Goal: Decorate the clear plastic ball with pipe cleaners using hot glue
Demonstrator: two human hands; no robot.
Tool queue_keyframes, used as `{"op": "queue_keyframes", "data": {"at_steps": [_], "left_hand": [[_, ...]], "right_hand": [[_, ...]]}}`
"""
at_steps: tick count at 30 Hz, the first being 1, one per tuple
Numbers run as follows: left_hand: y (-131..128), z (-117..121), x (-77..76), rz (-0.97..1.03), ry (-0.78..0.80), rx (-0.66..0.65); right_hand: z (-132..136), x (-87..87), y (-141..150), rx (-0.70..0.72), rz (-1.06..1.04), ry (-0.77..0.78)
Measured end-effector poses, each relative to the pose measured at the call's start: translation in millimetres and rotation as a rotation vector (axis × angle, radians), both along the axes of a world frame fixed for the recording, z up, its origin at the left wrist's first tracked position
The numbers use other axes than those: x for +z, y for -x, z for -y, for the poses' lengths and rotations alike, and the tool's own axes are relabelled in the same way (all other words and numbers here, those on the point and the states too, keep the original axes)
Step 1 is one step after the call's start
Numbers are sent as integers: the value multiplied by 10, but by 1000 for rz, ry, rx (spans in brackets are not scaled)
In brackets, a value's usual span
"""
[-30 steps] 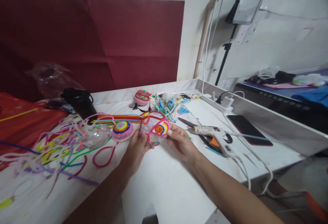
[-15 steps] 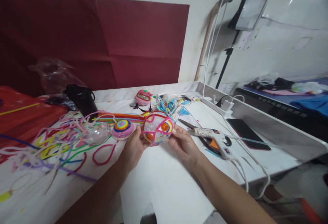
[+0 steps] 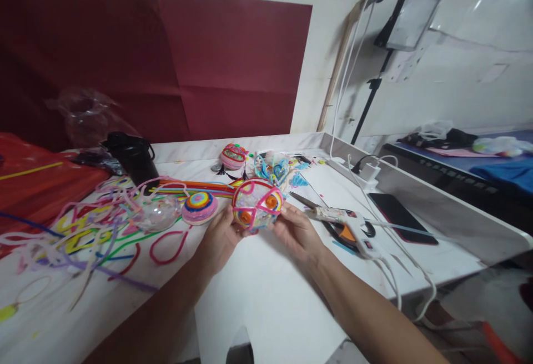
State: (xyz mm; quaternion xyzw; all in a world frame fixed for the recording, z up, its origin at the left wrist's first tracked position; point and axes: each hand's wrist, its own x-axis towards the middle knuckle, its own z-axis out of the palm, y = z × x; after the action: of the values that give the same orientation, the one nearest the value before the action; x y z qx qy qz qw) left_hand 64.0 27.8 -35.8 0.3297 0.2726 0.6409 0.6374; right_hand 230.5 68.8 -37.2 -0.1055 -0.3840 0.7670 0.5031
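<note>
Both of my hands hold a clear plastic ball (image 3: 257, 204) wrapped in pink, red and orange pipe cleaners, a little above the white table (image 3: 266, 292). My left hand (image 3: 220, 239) grips its lower left side with the fingers curled. On its right side my right hand (image 3: 295, 232) pinches it. Just left of the ball lies a disc of coiled coloured pipe cleaner (image 3: 200, 207). A clear half shell (image 3: 160, 214) rests further left.
Loose pipe cleaners (image 3: 83, 230) sprawl over the table's left. A glue gun (image 3: 353, 228), scissors (image 3: 306, 202) and a phone (image 3: 402, 217) lie at the right, with cables and a charger (image 3: 368, 172). A black cup (image 3: 135, 158), a red bag (image 3: 37, 186) and another decorated ball (image 3: 232, 156) stand behind.
The ball has been turned in my hands, so a different face with orange coils now shows. The view has shifted slightly; both hands stay in place.
</note>
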Motion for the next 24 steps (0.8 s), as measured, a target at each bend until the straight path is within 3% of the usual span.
{"op": "queue_keyframes", "data": {"at_steps": [9,17,24], "left_hand": [[10,-22,-18,39,5,-48],[36,-63,-99,104,144,-61],[-13,-21,-104,75,123,-74]], "right_hand": [[4,16,0,23,-79,27],[-39,7,-17,-7,-152,36],[-33,2,-9,4,-140,14]]}}
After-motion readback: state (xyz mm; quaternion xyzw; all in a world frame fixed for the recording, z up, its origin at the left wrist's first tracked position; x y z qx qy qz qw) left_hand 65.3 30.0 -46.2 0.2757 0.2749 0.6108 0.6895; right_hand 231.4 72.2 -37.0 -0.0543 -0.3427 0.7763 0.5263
